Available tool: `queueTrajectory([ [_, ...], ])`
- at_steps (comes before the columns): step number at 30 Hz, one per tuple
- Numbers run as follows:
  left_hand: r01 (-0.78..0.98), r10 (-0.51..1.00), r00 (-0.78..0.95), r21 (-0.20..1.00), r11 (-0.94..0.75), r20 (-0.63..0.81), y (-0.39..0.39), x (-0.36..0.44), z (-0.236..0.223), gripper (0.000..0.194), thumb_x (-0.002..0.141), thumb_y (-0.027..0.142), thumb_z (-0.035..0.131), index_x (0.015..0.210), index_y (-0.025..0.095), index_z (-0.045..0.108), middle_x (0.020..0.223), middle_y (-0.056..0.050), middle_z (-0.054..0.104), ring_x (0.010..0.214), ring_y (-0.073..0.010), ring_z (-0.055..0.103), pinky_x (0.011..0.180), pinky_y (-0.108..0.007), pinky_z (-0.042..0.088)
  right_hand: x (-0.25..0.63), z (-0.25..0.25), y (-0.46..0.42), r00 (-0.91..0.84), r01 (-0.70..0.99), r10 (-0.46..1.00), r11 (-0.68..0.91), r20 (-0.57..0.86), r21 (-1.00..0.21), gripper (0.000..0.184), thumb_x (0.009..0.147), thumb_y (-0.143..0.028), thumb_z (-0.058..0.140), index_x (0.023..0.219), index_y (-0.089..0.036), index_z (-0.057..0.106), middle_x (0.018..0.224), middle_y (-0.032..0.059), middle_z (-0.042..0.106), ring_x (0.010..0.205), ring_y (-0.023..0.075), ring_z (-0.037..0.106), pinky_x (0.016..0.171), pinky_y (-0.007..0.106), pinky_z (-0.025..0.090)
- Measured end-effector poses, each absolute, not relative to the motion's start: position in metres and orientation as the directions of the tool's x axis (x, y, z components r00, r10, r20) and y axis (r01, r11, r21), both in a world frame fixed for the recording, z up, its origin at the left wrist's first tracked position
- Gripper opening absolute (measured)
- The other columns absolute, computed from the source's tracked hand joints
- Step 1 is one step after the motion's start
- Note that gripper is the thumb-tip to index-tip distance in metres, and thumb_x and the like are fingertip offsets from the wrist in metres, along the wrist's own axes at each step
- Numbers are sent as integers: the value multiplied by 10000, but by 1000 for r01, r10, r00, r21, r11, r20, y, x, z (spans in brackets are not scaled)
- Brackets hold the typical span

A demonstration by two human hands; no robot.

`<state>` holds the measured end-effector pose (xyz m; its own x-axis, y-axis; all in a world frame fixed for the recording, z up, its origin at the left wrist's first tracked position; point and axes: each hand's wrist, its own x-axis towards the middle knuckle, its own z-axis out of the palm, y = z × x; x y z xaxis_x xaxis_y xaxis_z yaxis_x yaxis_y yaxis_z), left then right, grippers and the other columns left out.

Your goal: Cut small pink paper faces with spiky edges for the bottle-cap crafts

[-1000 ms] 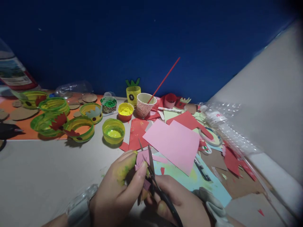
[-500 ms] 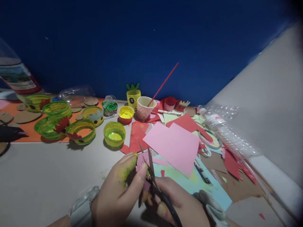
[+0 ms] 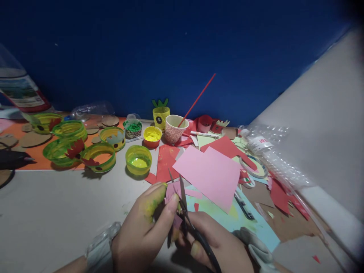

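Observation:
My left hand (image 3: 152, 223), smeared with yellow-green paint, pinches a small piece of pink paper (image 3: 173, 189) between thumb and fingers. In my right hand (image 3: 216, 240) is a pair of black-handled scissors (image 3: 184, 203). The blades point up and away from me, slightly apart, with the pink paper between or beside them; the left thumb partly hides this. Beyond my hands lies a large pink sheet (image 3: 209, 176), over red paper (image 3: 167, 163) and a pale blue sheet (image 3: 224, 223).
Green-yellow painted rings (image 3: 98, 157) stand on orange paper at left. A green cup (image 3: 138, 161), yellow paint pot (image 3: 152, 137), green paint pot (image 3: 133, 129) and patterned cup (image 3: 175, 131) with a red stick are behind. A craft knife (image 3: 243, 206) and clear plastic bottle (image 3: 278, 163) lie right.
The view has shifted very slightly. The scissor blades look a little closer together around the pink paper; both hands otherwise hold nearly the same pose.

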<state>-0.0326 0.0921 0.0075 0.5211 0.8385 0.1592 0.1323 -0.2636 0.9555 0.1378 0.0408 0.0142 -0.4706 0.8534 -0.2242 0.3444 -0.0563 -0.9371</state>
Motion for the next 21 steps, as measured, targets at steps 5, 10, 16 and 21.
queueTrajectory([
  [5,160,843,522,954,-252,134,93,-34,5,331,1011,339,364,741,175,462,703,-2,498,642,-122,461,628,-269,378,133,17,38,-420,327,884,-64,-206,-943,607,859,-779,355,780,-186,461,707,-15,437,630,127,370,574,249,328],
  [10,167,842,523,952,-255,134,92,-35,5,334,1013,341,372,739,174,467,694,4,493,639,-119,459,637,-269,379,133,17,39,-432,316,877,-71,-210,-946,614,855,-780,359,791,-181,472,721,-10,447,638,129,375,583,251,338],
  [16,139,833,532,954,-265,154,93,-34,7,327,1016,319,373,743,173,478,705,8,504,651,-107,475,644,-250,392,139,15,41,-472,321,858,-47,-203,-946,604,866,-767,357,799,-177,465,729,1,457,651,136,394,594,258,350],
  [21,150,841,513,948,-281,169,93,-35,4,317,1013,312,377,747,174,482,697,8,504,634,-107,465,618,-248,390,138,14,40,-467,304,857,-76,-218,-950,589,868,-751,391,823,-171,485,739,5,462,658,137,396,595,254,350],
])
